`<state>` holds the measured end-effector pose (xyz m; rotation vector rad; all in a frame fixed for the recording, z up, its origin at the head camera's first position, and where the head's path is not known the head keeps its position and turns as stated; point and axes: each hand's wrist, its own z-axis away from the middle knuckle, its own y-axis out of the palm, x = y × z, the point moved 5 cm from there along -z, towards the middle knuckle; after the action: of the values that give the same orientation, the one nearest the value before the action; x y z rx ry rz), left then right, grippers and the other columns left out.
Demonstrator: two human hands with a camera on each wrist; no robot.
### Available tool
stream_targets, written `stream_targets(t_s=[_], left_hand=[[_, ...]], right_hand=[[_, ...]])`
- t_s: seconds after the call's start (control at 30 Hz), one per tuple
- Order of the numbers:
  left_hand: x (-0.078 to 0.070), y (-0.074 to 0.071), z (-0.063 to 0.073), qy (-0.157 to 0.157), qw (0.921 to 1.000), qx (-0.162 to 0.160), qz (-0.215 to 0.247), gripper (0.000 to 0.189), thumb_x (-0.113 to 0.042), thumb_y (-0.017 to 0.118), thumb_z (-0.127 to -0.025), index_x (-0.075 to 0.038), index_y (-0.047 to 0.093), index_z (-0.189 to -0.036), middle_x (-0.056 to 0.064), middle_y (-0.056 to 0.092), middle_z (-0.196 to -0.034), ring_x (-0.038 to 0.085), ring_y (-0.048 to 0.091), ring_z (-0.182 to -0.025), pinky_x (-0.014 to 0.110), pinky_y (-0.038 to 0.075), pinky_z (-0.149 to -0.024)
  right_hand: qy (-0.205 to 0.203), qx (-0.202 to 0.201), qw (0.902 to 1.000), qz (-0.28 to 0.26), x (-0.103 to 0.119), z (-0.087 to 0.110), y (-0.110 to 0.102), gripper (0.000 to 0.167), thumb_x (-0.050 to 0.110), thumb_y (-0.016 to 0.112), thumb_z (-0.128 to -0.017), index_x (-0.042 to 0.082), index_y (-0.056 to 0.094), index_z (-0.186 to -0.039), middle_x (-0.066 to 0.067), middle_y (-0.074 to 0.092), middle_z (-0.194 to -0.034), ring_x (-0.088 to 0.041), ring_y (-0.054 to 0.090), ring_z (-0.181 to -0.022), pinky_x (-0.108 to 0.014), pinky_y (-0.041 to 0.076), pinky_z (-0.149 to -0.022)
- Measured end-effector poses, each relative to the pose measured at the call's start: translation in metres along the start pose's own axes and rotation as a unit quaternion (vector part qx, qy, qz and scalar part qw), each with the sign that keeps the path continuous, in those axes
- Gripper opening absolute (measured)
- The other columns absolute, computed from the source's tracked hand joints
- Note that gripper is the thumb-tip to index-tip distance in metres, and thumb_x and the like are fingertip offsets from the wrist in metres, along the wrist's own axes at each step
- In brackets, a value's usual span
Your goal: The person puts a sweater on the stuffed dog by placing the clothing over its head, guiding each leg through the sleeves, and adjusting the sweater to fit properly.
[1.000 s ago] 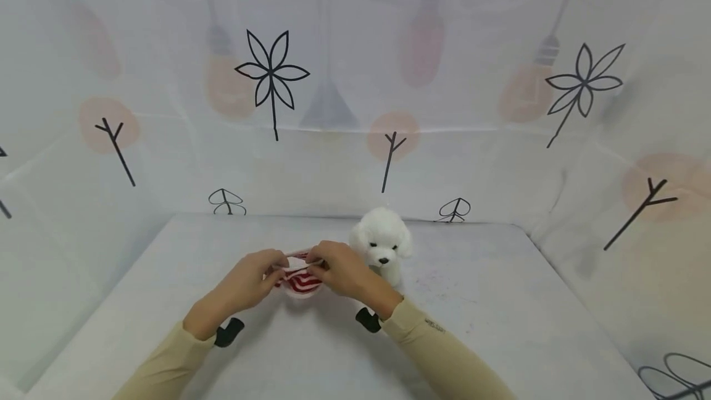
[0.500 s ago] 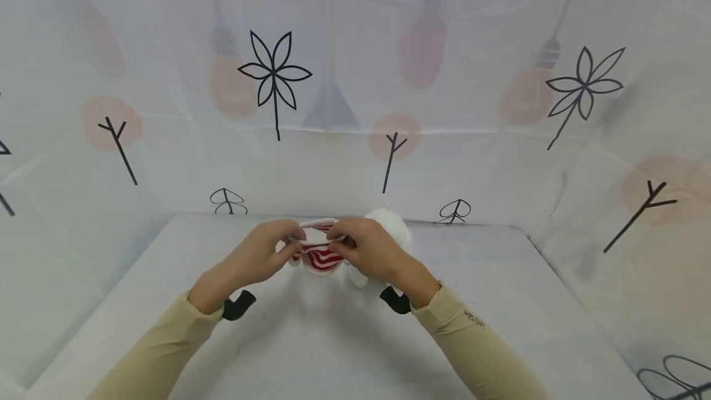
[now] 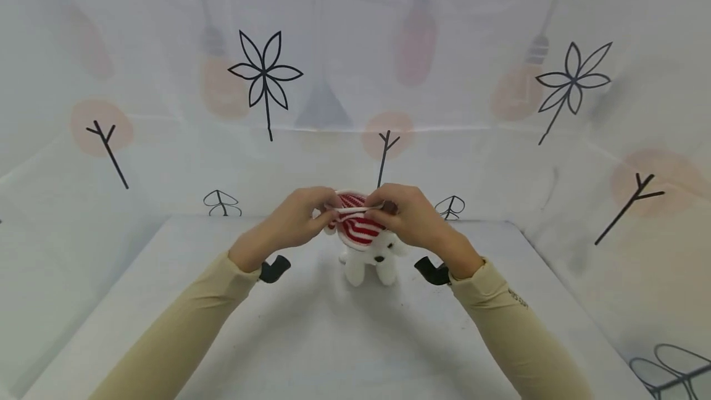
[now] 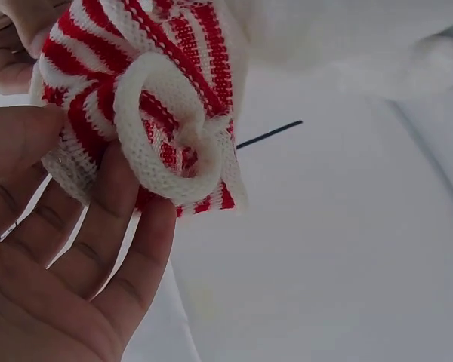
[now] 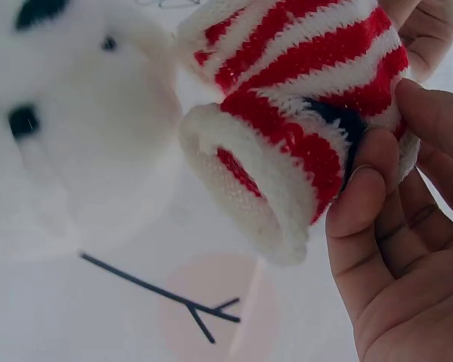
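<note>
A small knitted doll sweater (image 3: pixel 358 230), striped red and white, is stretched between my two hands. My left hand (image 3: pixel 294 218) pinches one side of its white-edged opening between thumb and fingers. On the opposite side, my right hand (image 3: pixel 413 218) pinches the same edge, near a navy patch (image 5: pixel 343 128). Short sleeves with thick white cuffs show in the wrist views, one cuff (image 4: pixel 132 113) by the left fingers. A white plush dog (image 3: pixel 379 249) stands below and behind the sweater, which overlaps its head in the head view. In the right wrist view its face lies beside the sweater.
A pale table (image 3: pixel 333 338) lies under the hands. White cloth walls (image 3: pixel 472 153) with printed plants and lamps rise behind it and at both sides. A black wrist mount (image 3: pixel 274 269) shows by the left sleeve, another by the right.
Both hands have lifted the sweater and carried it right and away from me, from beside the plush dog to over its head. The hands keep their pinch on the edge.
</note>
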<state>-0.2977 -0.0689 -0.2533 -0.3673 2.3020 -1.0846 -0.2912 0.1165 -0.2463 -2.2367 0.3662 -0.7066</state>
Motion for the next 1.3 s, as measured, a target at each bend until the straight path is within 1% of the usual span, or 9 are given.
stream_targets(t_s=[0.17, 0.37, 0.47, 0.63, 0.8, 0.93, 1.13, 1.2, 1.3], left_hand=[[-0.002, 0.011, -0.018, 0.006, 1.0000, 0.007, 0.001, 0.007, -0.006, 0.060, -0.093, -0.007, 0.063, -0.098, 0.001, 0.065, -0.095, 0.009, 0.062, -0.084, 0.027, 0.051, -0.078], [0.001, 0.030, -0.036, 0.013, 0.9998, 0.008, -0.009, 0.007, -0.005, 0.055, -0.094, -0.006, 0.060, -0.099, 0.003, 0.064, -0.098, 0.012, 0.062, -0.091, 0.029, 0.050, -0.080], [0.005, 0.039, -0.040, -0.006, 0.9999, 0.014, -0.003, 0.007, -0.004, 0.053, -0.094, -0.007, 0.058, -0.098, 0.002, 0.064, -0.097, 0.012, 0.061, -0.090, 0.028, 0.049, -0.077], [0.013, 0.054, -0.038, -0.045, 0.9980, 0.044, -0.002, 0.009, -0.007, 0.051, -0.096, -0.008, 0.058, -0.102, 0.002, 0.062, -0.099, 0.012, 0.058, -0.088, 0.027, 0.048, -0.075], [0.018, 0.062, -0.035, -0.029, 0.9983, 0.040, -0.031, 0.013, -0.006, 0.051, -0.095, -0.005, 0.060, -0.105, 0.005, 0.062, -0.103, 0.015, 0.056, -0.088, 0.030, 0.047, -0.079], [0.019, 0.063, -0.031, -0.008, 0.9988, 0.026, -0.040, 0.014, -0.005, 0.054, -0.094, -0.005, 0.063, -0.104, 0.004, 0.064, -0.104, 0.014, 0.057, -0.090, 0.031, 0.047, -0.082], [0.019, 0.063, -0.028, 0.008, 0.9987, 0.024, -0.044, 0.017, -0.005, 0.056, -0.093, -0.009, 0.065, -0.107, 0.000, 0.065, -0.105, 0.010, 0.057, -0.087, 0.027, 0.047, -0.080], [0.020, 0.063, -0.028, 0.006, 0.9986, 0.029, -0.043, 0.019, -0.005, 0.054, -0.093, -0.011, 0.065, -0.108, -0.002, 0.066, -0.106, 0.008, 0.058, -0.088, 0.025, 0.047, -0.080], [0.020, 0.064, -0.028, 0.000, 0.9986, 0.035, -0.040, 0.022, -0.004, 0.052, -0.093, -0.011, 0.064, -0.110, -0.003, 0.066, -0.107, 0.007, 0.057, -0.089, 0.024, 0.046, -0.080]], right_hand=[[-0.029, -0.013, 0.9977, 0.060, 0.003, 0.001, -0.018, 0.012, 0.004, 0.069, -0.086, 0.007, 0.069, -0.097, 0.000, 0.063, -0.091, -0.009, 0.061, -0.076, -0.025, 0.052, -0.065], [-0.054, -0.026, 0.9855, 0.159, 0.001, 0.006, -0.030, 0.012, 0.003, 0.072, -0.083, 0.006, 0.069, -0.095, 0.000, 0.062, -0.088, -0.012, 0.060, -0.075, -0.028, 0.051, -0.064], [-0.030, -0.010, 0.9833, 0.179, -0.008, 0.009, -0.027, 0.011, 0.005, 0.071, -0.085, 0.006, 0.069, -0.096, 0.000, 0.062, -0.088, -0.013, 0.059, -0.075, -0.029, 0.051, -0.064], [0.047, 0.053, 0.9790, 0.191, -0.031, 0.018, -0.012, 0.009, 0.012, 0.066, -0.090, 0.011, 0.068, -0.099, 0.003, 0.061, -0.090, -0.011, 0.057, -0.075, -0.030, 0.049, -0.066], [0.086, 0.081, 0.9736, 0.195, -0.049, 0.030, 0.002, 0.013, 0.020, 0.065, -0.092, 0.014, 0.066, -0.103, 0.004, 0.062, -0.096, -0.011, 0.056, -0.078, -0.031, 0.048, -0.069], [0.052, 0.052, 0.9777, 0.197, -0.055, 0.035, 0.009, 0.019, 0.019, 0.069, -0.089, 0.011, 0.066, -0.106, 0.001, 0.063, -0.101, -0.013, 0.059, -0.082, -0.033, 0.050, -0.070], [-0.050, -0.012, 0.9883, 0.143, -0.050, 0.035, 0.014, 0.017, 0.004, 0.072, -0.083, 0.010, 0.067, -0.099, 0.001, 0.064, -0.097, -0.013, 0.060, -0.083, -0.032, 0.051, -0.069], [-0.072, -0.015, 0.9890, 0.128, -0.047, 0.034, 0.017, 0.018, 0.002, 0.071, -0.083, 0.010, 0.067, -0.099, 0.000, 0.065, -0.098, -0.014, 0.061, -0.085, -0.033, 0.052, -0.070], [-0.068, -0.001, 0.9908, 0.117, -0.045, 0.031, 0.019, 0.020, 0.001, 0.070, -0.084, 0.011, 0.068, -0.102, 0.001, 0.067, -0.100, -0.014, 0.063, -0.089, -0.033, 0.052, -0.073]])
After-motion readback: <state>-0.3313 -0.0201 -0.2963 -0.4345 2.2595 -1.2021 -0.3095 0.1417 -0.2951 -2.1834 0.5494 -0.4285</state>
